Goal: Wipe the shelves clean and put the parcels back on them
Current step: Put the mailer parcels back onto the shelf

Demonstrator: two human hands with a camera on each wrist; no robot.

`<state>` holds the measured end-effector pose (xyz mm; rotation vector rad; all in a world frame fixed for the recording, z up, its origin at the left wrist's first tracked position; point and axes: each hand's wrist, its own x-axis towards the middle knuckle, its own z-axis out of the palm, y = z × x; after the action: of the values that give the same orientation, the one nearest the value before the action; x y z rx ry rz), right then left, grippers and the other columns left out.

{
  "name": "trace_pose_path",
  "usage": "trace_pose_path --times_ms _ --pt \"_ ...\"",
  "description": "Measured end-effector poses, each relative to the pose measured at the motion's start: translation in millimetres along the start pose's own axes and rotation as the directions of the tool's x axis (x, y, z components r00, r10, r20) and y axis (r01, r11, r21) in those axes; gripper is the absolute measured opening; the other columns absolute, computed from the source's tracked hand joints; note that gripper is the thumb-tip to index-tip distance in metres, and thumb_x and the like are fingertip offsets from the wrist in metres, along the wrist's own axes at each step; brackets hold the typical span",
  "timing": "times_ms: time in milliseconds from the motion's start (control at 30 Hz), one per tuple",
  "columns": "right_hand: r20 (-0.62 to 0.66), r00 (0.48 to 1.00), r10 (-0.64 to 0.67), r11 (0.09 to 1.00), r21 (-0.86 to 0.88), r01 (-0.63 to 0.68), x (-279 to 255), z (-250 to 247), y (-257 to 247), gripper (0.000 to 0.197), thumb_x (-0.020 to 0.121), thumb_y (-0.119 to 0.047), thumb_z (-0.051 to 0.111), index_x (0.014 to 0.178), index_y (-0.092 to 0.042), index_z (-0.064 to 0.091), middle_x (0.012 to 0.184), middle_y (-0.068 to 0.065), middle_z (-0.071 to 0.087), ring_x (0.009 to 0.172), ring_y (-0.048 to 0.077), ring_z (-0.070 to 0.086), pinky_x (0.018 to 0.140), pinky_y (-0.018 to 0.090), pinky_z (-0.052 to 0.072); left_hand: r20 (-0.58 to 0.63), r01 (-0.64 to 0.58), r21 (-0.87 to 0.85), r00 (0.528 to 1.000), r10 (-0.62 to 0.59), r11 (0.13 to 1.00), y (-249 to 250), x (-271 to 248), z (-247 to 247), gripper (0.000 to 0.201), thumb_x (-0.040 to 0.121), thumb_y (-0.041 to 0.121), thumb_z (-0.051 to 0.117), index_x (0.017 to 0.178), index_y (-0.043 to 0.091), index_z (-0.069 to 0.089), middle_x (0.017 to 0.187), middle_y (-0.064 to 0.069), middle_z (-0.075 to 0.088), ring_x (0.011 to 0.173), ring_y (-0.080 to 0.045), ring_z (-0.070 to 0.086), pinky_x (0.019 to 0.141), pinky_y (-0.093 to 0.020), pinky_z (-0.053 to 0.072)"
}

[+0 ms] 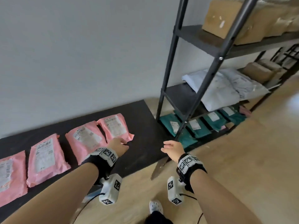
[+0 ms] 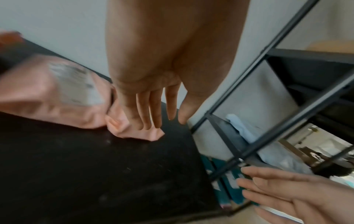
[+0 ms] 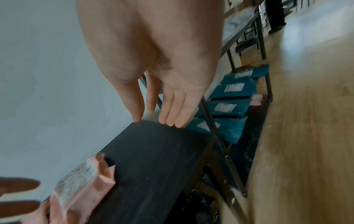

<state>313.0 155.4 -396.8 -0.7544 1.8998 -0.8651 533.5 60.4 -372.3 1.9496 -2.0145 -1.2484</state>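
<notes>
Several pink parcels with white labels lie in a row on a low black board along the wall. My left hand reaches over the rightmost pink parcel. In the left wrist view its straight fingers hover at that parcel's near corner; whether they touch it I cannot tell. My right hand hangs open above the board's right end, holding nothing, with its fingers straight. The black metal shelf unit stands to the right.
The shelf unit holds teal parcels at the bottom, white and grey bags in the middle and cardboard boxes higher up. A wooden floor spreads to the right. My white shoe is near the bottom.
</notes>
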Motion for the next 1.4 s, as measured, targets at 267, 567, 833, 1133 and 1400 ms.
trace_pose_path --times_ms 267,567,833,1133,1400 --pt "-0.111 0.993 0.031 0.993 -0.105 -0.043 -32 -132 64 0.033 0.088 -0.007 0.062 0.121 -0.008 0.059 0.11 0.005 0.061 0.113 0.023 0.057 0.102 0.032 0.044 0.231 -0.274 0.123 0.943 0.241 0.954 126 -29 124 0.021 0.086 0.01 0.06 0.102 0.001 0.07 0.096 -0.008 0.065 0.102 -0.024 0.061 0.084 -0.023 0.043" --pt "-0.174 0.983 0.054 0.98 -0.181 -0.086 -35 -322 151 0.035 0.093 -0.005 0.055 0.128 -0.004 0.056 0.128 0.011 0.058 0.12 0.023 0.054 0.096 0.022 0.039 0.449 -0.494 0.281 0.826 0.342 0.823 289 -54 288 0.014 0.086 0.022 0.053 0.093 0.018 0.065 0.097 -0.011 0.059 0.091 -0.022 0.056 0.082 -0.029 0.044" --pt "-0.164 0.983 0.079 0.978 -0.176 -0.108 4 -491 213 0.032 0.092 -0.007 0.055 0.123 -0.006 0.06 0.128 0.007 0.059 0.122 0.024 0.053 0.103 0.029 0.041 0.419 -0.435 0.23 0.852 0.314 0.871 427 -56 420 0.027 0.09 0.013 0.054 0.11 0.0 0.068 0.116 -0.016 0.065 0.109 -0.031 0.06 0.092 -0.033 0.049" --pt "-0.133 0.982 0.132 0.959 -0.234 -0.16 84 -634 258 0.03 0.093 -0.008 0.05 0.122 -0.005 0.06 0.127 0.008 0.059 0.117 0.022 0.055 0.087 0.02 0.038 0.449 -0.445 0.409 0.858 0.249 0.797 529 4 519 0.032 0.093 0.013 0.045 0.11 -0.008 0.063 0.115 -0.024 0.062 0.113 -0.035 0.056 0.092 -0.037 0.044" --pt "-0.035 0.982 0.186 0.952 -0.24 -0.189 198 -736 247 0.035 0.097 -0.008 0.048 0.131 -0.007 0.054 0.136 0.01 0.054 0.124 0.022 0.051 0.086 0.02 0.039 0.462 -0.356 0.341 0.869 0.175 0.87 637 85 594 0.03 0.093 0.01 0.048 0.118 0.004 0.064 0.122 -0.013 0.062 0.116 -0.027 0.056 0.094 -0.029 0.042"
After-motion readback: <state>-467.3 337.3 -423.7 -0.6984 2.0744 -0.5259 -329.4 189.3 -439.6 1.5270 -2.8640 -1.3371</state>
